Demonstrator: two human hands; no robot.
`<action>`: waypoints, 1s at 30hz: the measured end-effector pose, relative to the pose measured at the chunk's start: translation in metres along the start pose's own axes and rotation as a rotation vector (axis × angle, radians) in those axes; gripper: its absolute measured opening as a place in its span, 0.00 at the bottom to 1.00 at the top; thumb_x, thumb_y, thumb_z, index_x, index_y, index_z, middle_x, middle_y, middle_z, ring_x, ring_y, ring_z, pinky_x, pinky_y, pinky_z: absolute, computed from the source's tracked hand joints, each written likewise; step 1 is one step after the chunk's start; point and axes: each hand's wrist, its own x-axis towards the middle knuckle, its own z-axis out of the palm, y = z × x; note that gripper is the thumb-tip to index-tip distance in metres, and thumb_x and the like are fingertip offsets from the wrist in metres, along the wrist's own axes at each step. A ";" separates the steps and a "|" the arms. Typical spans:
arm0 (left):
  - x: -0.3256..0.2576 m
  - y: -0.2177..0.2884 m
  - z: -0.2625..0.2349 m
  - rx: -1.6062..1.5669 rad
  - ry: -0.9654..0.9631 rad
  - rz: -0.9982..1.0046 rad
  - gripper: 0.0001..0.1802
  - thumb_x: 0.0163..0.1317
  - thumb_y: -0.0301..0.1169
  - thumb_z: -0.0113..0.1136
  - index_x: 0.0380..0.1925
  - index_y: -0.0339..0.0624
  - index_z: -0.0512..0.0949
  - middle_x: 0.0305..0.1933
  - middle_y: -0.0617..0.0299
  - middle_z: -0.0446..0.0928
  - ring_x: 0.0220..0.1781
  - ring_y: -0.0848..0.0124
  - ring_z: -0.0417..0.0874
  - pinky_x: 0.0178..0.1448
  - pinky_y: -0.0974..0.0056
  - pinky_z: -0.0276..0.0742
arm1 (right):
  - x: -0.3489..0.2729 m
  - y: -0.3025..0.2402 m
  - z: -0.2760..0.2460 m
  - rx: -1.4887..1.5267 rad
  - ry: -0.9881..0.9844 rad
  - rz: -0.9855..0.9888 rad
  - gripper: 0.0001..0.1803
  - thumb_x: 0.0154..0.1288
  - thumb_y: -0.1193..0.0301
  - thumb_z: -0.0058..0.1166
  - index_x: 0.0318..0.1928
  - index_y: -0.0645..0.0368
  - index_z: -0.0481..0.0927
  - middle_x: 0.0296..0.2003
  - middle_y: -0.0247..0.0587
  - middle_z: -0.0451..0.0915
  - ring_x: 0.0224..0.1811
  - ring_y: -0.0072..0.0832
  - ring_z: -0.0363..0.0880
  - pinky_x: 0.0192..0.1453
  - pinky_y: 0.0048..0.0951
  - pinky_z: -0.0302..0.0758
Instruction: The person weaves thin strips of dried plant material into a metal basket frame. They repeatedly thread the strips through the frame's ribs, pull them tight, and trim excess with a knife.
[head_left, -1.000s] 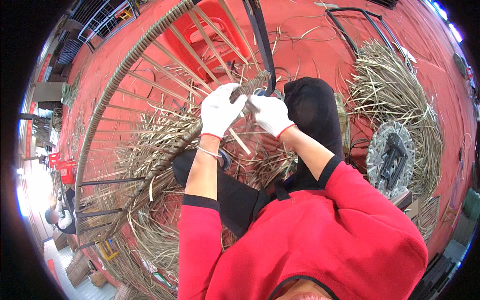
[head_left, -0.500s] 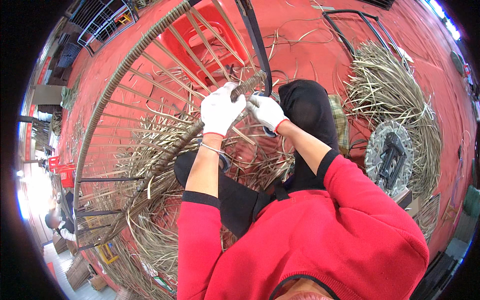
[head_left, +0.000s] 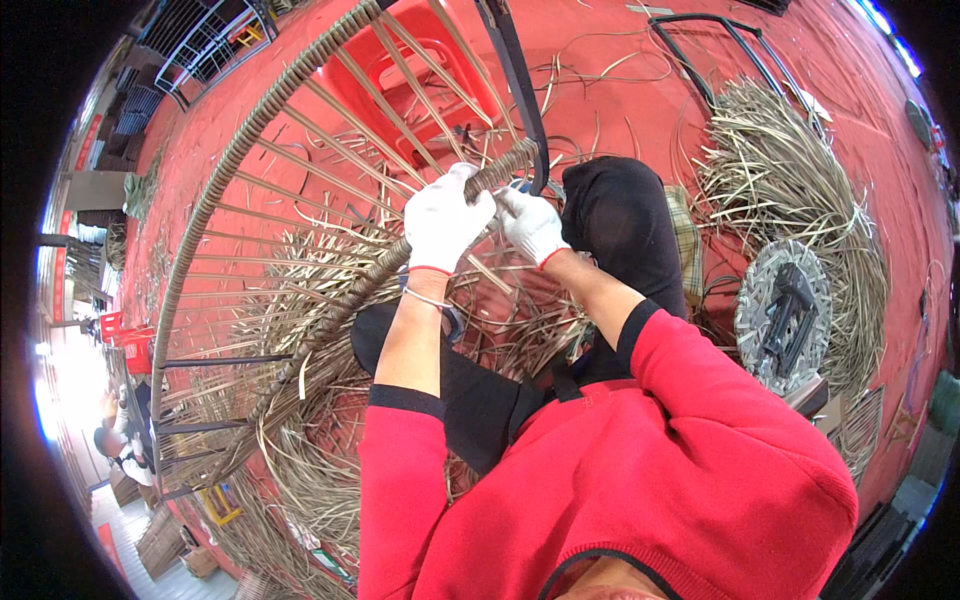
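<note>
A large frame leans across my left side, its curved outer rim (head_left: 215, 185) wound in brown wicker strip. Flat strips (head_left: 330, 155) run in rows from that rim to a wrapped inner rail (head_left: 375, 272). My left hand (head_left: 440, 222), in a white glove, is closed round the rail near its upper end. Just to its right, my gloved right hand (head_left: 530, 224) pinches close against the rail's side; what sits between its fingertips is too small to make out. Beyond both hands, a bare black metal bar (head_left: 520, 85) meets the rail's end.
Loose strips (head_left: 315, 470) lie heaped below the frame. A red plastic stool (head_left: 420, 45) stands behind it. At right are a tied strip bundle (head_left: 790, 170) and a round pale reel (head_left: 750, 310) with a black tool (head_left: 783, 318) on it. Another person (head_left: 130, 455) is far left.
My right hand has turned slightly at the wrist and its forearm has drawn in a little. The left hand keeps its hold on the rail. The whole view has shifted slightly.
</note>
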 end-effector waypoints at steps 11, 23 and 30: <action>-0.009 -0.011 0.000 -0.107 0.086 0.304 0.24 0.58 0.37 0.68 0.55 0.46 0.79 0.54 0.56 0.82 0.56 0.56 0.84 0.59 0.57 0.81 | 0.006 -0.078 -0.081 0.545 -0.458 0.481 0.16 0.80 0.64 0.47 0.36 0.60 0.79 0.22 0.31 0.74 0.19 0.19 0.70 0.24 0.25 0.68; 0.023 -0.019 -0.008 -0.359 0.022 -0.038 0.13 0.65 0.41 0.67 0.38 0.44 0.89 0.39 0.56 0.88 0.41 0.58 0.88 0.48 0.60 0.82 | 0.034 -0.066 -0.192 0.650 -0.315 0.109 0.14 0.74 0.63 0.54 0.46 0.60 0.84 0.34 0.32 0.83 0.33 0.18 0.79 0.41 0.24 0.77; 0.041 -0.031 0.001 -0.513 0.028 0.031 0.13 0.65 0.41 0.65 0.37 0.44 0.89 0.30 0.53 0.85 0.35 0.56 0.87 0.41 0.57 0.80 | -0.166 0.101 -0.384 -1.037 0.305 0.825 0.29 0.65 0.57 0.62 0.65 0.51 0.77 0.56 0.51 0.82 0.60 0.48 0.80 0.63 0.47 0.77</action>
